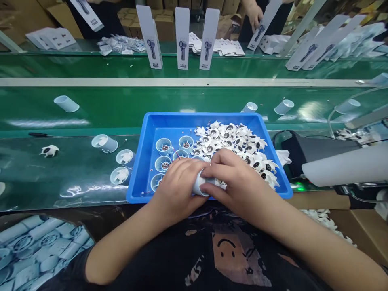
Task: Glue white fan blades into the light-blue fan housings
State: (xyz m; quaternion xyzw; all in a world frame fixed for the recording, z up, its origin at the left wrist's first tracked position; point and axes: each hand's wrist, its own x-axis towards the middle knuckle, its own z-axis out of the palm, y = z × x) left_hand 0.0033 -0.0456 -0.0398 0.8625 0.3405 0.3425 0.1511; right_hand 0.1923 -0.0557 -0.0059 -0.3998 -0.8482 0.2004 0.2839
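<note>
My left hand [177,182] is wrapped round a light blue plastic tube [198,185], held low over the near side of the blue tray [138,161]. Thumb and fingers of my right hand [230,178] are pinched together at the tube's open end; whatever they grip there is hidden. Under and beside my left hand, several light blue tubes [163,146] stand upright in the tray, with small motors showing inside. A heap of white fan impellers [233,139] with dark centres fills the tray's right side.
More tubes [123,176] with white impellers inside stand left of the tray. A loose impeller [49,150] and a screwdriver [38,134] lie further left. Tubes [66,104] lie on the green conveyor [121,105]. White boxes [182,38] stand beyond; a co-worker's hand [254,16] is there.
</note>
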